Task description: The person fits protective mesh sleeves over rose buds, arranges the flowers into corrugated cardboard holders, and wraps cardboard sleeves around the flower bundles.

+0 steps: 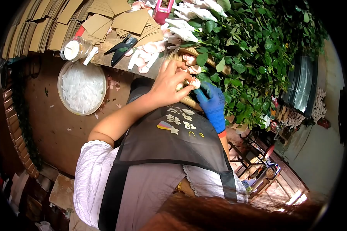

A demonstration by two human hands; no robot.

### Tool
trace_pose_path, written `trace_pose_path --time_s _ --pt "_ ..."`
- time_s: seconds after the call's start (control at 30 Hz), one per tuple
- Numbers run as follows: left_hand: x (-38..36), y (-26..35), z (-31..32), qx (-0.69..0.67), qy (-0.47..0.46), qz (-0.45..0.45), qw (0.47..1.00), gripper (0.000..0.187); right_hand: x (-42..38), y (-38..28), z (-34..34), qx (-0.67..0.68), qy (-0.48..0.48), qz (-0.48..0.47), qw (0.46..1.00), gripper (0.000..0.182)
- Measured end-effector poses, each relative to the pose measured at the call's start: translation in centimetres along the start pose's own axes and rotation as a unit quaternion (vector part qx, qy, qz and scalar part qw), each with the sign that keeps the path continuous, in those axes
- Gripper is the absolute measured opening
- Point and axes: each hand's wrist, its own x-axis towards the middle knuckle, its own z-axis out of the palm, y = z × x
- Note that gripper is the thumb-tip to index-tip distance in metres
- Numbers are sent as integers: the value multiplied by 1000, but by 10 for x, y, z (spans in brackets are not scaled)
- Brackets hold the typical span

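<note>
My bare left hand has its fingertips closed at the head of a pale pink rose, apparently pinching its petals. Just under the bloom, my right hand, in a blue glove, is wrapped round the same rose; its stem is hidden by the glove. Two more pink roses, one upper and one lower, lie right beyond my fingers at the bench edge. Black-handled scissors rest on the bench among loose petals, left of the roses.
Leafy rose stems cover the right of the bench. White-netted blooms lie behind. Cardboard sheets are stacked at the back left, near a tape roll. Below stands a round tub of white strips.
</note>
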Motion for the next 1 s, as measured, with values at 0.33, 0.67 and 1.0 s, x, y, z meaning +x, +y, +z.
trace_pose_path --time_s 0.33,0.67,1.0 --pt "1 4 -4 19 -1 -4 1000 15 2 3 4 -83 -17 -52 995 23" --pt "1 8 7 -18 0 -76 997 11 3 1 6 -132 -28 -53 989 24" --pt "2 7 8 -30 -2 -94 995 11 4 3 6 -124 -50 -35 990 26"
